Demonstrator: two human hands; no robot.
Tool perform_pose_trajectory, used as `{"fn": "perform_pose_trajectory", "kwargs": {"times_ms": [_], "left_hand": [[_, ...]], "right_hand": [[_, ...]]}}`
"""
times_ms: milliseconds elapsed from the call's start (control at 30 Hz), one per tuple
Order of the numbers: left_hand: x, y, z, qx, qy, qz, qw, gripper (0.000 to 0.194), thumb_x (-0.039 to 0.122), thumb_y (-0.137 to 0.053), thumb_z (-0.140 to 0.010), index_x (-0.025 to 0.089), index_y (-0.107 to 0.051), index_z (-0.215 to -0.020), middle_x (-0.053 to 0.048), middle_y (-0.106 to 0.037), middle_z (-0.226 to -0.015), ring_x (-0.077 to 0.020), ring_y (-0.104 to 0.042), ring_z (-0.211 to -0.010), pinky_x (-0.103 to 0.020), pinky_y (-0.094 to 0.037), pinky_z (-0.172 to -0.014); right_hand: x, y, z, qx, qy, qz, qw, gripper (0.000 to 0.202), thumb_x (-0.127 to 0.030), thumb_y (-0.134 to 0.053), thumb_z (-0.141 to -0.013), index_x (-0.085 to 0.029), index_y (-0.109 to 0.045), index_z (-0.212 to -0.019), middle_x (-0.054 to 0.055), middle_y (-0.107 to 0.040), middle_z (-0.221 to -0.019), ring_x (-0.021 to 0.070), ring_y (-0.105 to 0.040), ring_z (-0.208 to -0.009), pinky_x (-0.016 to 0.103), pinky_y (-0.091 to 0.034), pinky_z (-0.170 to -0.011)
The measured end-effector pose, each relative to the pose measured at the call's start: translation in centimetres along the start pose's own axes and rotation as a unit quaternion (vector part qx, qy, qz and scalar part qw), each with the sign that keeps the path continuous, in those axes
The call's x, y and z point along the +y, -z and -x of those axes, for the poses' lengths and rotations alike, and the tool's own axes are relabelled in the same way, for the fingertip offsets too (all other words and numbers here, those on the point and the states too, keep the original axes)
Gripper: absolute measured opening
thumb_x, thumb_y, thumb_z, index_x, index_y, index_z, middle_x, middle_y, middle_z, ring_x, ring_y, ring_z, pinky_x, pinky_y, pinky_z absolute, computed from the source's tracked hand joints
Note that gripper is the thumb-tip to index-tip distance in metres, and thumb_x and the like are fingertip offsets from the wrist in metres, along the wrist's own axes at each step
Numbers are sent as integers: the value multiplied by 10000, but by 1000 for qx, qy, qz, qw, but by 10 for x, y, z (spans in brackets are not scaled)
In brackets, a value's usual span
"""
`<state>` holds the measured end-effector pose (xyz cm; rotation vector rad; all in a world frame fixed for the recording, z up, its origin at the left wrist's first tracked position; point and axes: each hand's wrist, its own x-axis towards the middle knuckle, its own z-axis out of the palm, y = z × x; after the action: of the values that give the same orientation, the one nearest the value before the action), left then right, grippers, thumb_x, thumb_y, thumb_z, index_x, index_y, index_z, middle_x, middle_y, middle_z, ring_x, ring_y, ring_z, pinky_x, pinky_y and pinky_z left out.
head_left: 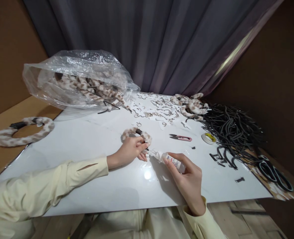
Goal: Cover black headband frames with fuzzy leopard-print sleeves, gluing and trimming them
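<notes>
With our left hand we pinch a furry spotted ring over the middle of the white worktop, while our right hand grips a bottle, its nozzle close to the ring. Beyond the right hand we see pink snips and a tape roll. Black cords heap along the right edge, a plastic bag of furry pieces sits at the far left corner, and a second ring lies across the left edge.
</notes>
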<state>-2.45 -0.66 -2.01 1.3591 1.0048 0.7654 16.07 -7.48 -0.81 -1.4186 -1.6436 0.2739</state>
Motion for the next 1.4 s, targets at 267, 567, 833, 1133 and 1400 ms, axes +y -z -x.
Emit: {"fn": "perform_pose_trajectory", "kwargs": {"times_ms": [267, 567, 833, 1133, 1400], "left_hand": [[-3, 0, -1, -2, -3, -1, 1000, 234, 343, -542, -843, 145, -481, -735, 15, -591, -591, -151, -676, -534, -194, -535, -471], [0, 0, 0, 3, 9, 5, 1000, 228, 332, -563, -832, 140, -496, -728, 10, -604, -605, -150, -671, -522, -211, -539, -478], [1, -1, 0, 6, 10, 1, 1000, 220, 312, -551, -843, 142, -488, -718, 8, -605, -601, -144, -671, -521, -194, -535, -471], [0, 0, 0, 5, 14, 3, 1000, 230, 338, -572, -827, 141, -499, -735, 1, -611, -605, -150, -672, -520, -201, -538, -472], [1, -1, 0, 0, 6, 2, 1000, 239, 331, -549, -841, 150, -476, -704, 3, -615, -589, -146, -671, -525, -204, -541, -481]], "right_hand": [[1, 0, -1, -2, 6, -3, 1000, 124, -306, -635, -779, -183, -651, -788, 10, -678, -723, 115, -553, -543, 225, -404, -458], [2, -1, 1, -6, -3, -9, 1000, 130, -305, -639, -776, -177, -655, -790, 14, -685, -735, 104, -534, -507, 219, -385, -421], [2, -1, 1, -4, -13, -11, 1000, 144, -317, -641, -771, -176, -662, -789, 23, -693, -746, 117, -565, -540, 218, -406, -441], [3, 0, 1, -4, -6, -14, 1000, 130, -310, -644, -768, -182, -657, -785, 19, -686, -734, 127, -576, -562, 223, -406, -452], [2, 1, 1, 14, -7, -13, 1000, 109, -294, -656, -760, -186, -649, -772, 7, -675, -719, 133, -590, -615, 225, -430, -523]]}}
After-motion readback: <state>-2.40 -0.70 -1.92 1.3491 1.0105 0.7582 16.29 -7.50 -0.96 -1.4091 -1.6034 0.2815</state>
